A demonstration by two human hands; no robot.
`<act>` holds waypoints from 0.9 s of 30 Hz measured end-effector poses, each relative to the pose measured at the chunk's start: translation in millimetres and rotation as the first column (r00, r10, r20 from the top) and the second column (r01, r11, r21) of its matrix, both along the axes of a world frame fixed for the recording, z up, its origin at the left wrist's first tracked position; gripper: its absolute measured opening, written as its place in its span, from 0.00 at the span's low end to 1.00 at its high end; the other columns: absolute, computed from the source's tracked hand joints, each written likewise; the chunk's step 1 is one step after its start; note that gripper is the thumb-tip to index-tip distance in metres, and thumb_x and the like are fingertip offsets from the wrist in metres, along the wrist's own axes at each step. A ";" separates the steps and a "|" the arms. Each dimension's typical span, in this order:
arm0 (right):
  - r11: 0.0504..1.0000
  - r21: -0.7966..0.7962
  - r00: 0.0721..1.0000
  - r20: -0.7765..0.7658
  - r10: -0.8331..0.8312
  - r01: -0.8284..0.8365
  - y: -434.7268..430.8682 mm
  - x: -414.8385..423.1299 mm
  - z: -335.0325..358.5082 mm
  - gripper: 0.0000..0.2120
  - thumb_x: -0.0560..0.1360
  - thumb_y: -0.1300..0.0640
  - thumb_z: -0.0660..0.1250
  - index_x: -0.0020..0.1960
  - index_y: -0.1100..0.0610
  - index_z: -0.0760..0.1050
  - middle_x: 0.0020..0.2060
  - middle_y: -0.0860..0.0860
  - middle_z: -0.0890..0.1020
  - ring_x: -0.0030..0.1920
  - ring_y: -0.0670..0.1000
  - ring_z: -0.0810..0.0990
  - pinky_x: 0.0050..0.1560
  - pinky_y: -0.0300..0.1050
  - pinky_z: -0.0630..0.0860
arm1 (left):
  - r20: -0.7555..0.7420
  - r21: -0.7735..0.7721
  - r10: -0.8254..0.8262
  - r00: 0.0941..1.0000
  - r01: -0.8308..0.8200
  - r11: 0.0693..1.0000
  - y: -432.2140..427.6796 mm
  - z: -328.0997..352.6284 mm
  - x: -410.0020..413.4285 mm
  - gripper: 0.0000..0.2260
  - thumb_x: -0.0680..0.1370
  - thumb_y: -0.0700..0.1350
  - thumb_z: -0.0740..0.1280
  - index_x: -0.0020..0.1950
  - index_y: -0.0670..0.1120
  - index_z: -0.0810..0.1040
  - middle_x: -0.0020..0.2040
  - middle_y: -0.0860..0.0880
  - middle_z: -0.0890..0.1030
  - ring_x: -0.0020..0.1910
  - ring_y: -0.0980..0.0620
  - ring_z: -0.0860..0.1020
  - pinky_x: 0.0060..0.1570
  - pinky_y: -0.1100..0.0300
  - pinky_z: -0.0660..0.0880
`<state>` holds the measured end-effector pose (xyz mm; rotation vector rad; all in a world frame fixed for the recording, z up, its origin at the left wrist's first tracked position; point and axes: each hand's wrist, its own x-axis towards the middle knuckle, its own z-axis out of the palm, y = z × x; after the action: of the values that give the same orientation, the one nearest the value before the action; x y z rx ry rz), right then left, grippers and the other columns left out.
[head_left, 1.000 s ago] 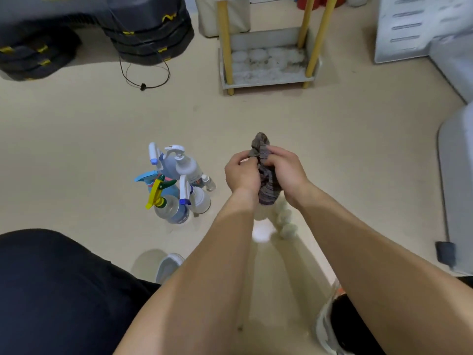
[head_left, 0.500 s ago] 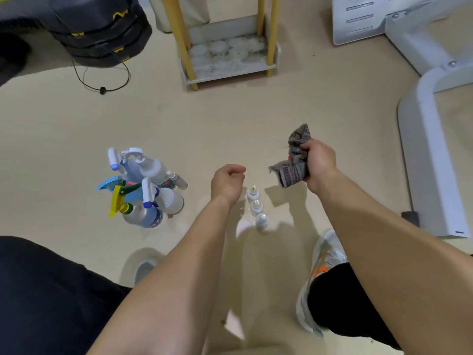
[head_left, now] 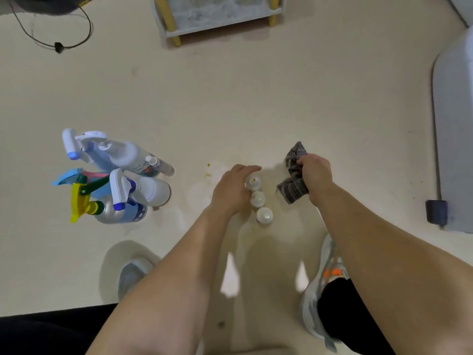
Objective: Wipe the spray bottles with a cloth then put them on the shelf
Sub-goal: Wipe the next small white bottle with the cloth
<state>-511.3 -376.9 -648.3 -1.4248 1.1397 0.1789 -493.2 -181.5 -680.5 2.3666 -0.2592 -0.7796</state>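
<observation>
Three small white bottles (head_left: 257, 198) stand in a row — trigger sprayers (head_left: 151, 190) clustered leftward, crumpled striped cloth (head_left: 291, 187) just right.

A black cable (head_left: 58, 46) loops on the beige floor (head_left: 256, 98); perhaps a furniture base (head_left: 455, 124) stands right.

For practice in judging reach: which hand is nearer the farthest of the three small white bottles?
Left. The left hand is against the farthest small bottle, fingers curving past it; the right hand, gripping the cloth, sits apart to its right.
</observation>
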 end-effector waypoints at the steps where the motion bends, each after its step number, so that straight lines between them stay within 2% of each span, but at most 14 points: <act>1: 1.000 0.004 1.000 -0.013 0.007 -0.007 0.5 1.6 -5.5 0.08 0.76 0.63 0.61 0.42 0.55 0.76 0.36 0.53 0.78 0.36 0.54 0.74 0.45 0.48 0.75 | 0.002 -0.005 -0.036 0.999 0.036 0.999 0.1 -2.2 3.2 0.26 0.75 0.40 0.65 0.69 0.62 0.74 0.66 0.57 0.73 0.62 0.52 0.75 0.57 0.51 0.75; 5: 1.000 0.020 1.000 -0.013 0.021 -0.021 6.5 6.4 -22.4 0.10 0.77 0.62 0.61 0.42 0.53 0.78 0.38 0.52 0.79 0.39 0.54 0.76 0.48 0.50 0.77 | 0.011 -0.036 -0.096 0.995 0.096 0.995 3.3 -8.2 9.2 0.18 0.77 0.43 0.65 0.64 0.59 0.78 0.64 0.56 0.77 0.61 0.51 0.76 0.59 0.50 0.74; 7: 0.999 0.029 0.999 -0.009 0.033 -0.032 10.9 8.1 -25.0 0.10 0.76 0.62 0.61 0.42 0.53 0.79 0.40 0.54 0.80 0.42 0.56 0.77 0.51 0.53 0.79 | 0.017 -0.050 -0.082 0.996 0.083 0.995 4.2 -8.0 10.6 0.13 0.76 0.42 0.65 0.57 0.56 0.80 0.57 0.54 0.81 0.56 0.49 0.78 0.56 0.47 0.75; 9: 0.998 0.049 1.000 0.010 0.029 -0.030 15.3 10.7 -24.1 0.09 0.76 0.62 0.62 0.42 0.54 0.80 0.41 0.55 0.80 0.42 0.57 0.77 0.51 0.54 0.79 | -0.016 -0.070 -0.033 0.999 0.032 0.997 5.1 -6.6 12.2 0.09 0.75 0.43 0.66 0.54 0.53 0.79 0.50 0.53 0.82 0.51 0.48 0.79 0.52 0.48 0.76; 14: 0.994 0.108 0.996 0.087 -0.014 0.004 24.1 19.9 -2.3 0.08 0.74 0.61 0.64 0.39 0.54 0.79 0.39 0.54 0.80 0.42 0.56 0.78 0.47 0.50 0.76 | -0.046 -0.132 0.113 0.993 -0.118 0.984 13.1 5.2 19.2 0.14 0.72 0.44 0.74 0.56 0.54 0.79 0.49 0.56 0.82 0.50 0.52 0.78 0.41 0.62 0.70; 16: 0.991 0.130 0.991 0.130 -0.035 0.018 28.0 24.8 17.3 0.06 0.72 0.57 0.65 0.40 0.55 0.80 0.40 0.54 0.82 0.42 0.57 0.80 0.50 0.54 0.79 | -0.037 -0.163 0.151 0.988 -0.155 0.974 15.7 19.0 23.0 0.15 0.70 0.45 0.76 0.55 0.54 0.80 0.49 0.57 0.82 0.51 0.53 0.78 0.43 0.62 0.70; 18: 0.982 0.186 0.982 0.178 -0.064 0.030 32.6 29.7 43.5 0.09 0.74 0.54 0.64 0.42 0.56 0.81 0.40 0.55 0.84 0.42 0.57 0.82 0.53 0.58 0.80 | -0.038 -0.197 0.197 0.980 -0.200 0.960 19.1 36.4 28.3 0.15 0.69 0.44 0.78 0.54 0.53 0.81 0.50 0.56 0.83 0.52 0.54 0.79 0.48 0.58 0.73; 21: 0.964 0.256 0.941 0.339 -0.020 -0.072 41.7 40.9 92.6 0.14 0.80 0.53 0.60 0.43 0.56 0.81 0.38 0.54 0.83 0.40 0.57 0.80 0.48 0.54 0.78 | -0.039 -0.282 0.253 0.967 -0.253 0.925 24.6 74.0 38.7 0.16 0.67 0.43 0.80 0.53 0.52 0.83 0.50 0.55 0.85 0.53 0.57 0.81 0.53 0.57 0.76; 24: 0.955 0.221 0.876 0.478 0.070 -0.196 56.3 52.9 159.0 0.13 0.80 0.53 0.61 0.43 0.56 0.82 0.37 0.53 0.84 0.40 0.55 0.80 0.47 0.51 0.76 | 0.000 -0.392 0.278 0.961 -0.255 0.884 30.2 125.3 47.4 0.18 0.68 0.41 0.80 0.56 0.48 0.83 0.52 0.51 0.86 0.54 0.53 0.83 0.56 0.58 0.76; 26: 0.948 0.117 0.805 0.564 0.181 -0.295 66.2 56.6 202.0 0.13 0.79 0.55 0.62 0.43 0.54 0.83 0.38 0.52 0.85 0.41 0.53 0.82 0.49 0.49 0.76 | 0.027 -0.461 0.276 0.961 -0.233 0.856 34.0 163.0 50.3 0.16 0.69 0.40 0.78 0.56 0.47 0.84 0.52 0.49 0.87 0.54 0.52 0.83 0.57 0.57 0.77; 27: 0.934 0.006 0.752 0.595 0.284 -0.357 70.2 56.1 221.4 0.13 0.80 0.57 0.62 0.43 0.52 0.84 0.40 0.49 0.86 0.43 0.51 0.83 0.50 0.47 0.77 | 0.049 -0.481 0.270 0.962 -0.214 0.850 36.0 182.2 50.7 0.14 0.70 0.39 0.78 0.55 0.47 0.85 0.52 0.49 0.87 0.53 0.52 0.84 0.55 0.58 0.77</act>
<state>-455.2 -306.6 -427.0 -1.4196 0.3576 0.0363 -442.5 -145.5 -498.3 1.9289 -0.1677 -0.4003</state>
